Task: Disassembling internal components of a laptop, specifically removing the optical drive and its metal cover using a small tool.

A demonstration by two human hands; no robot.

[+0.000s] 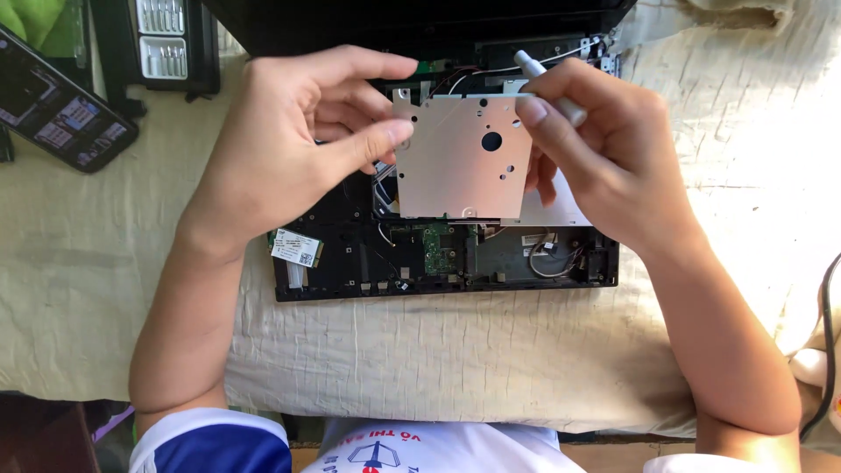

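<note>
Holding a metal plate [460, 158] w/ both hands: left hand [289, 140] pinching its edge, right hand [604, 149] gripping plate + white tool [547, 83]. Open laptop [438, 254] underneath; bit case [162, 39] has bits in slots.

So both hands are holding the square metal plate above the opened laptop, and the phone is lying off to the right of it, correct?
Not quite. The head view shows the phone lying at the left, not the right. The rest holds: the left hand and right hand hold the square metal plate above the opened laptop.
</note>
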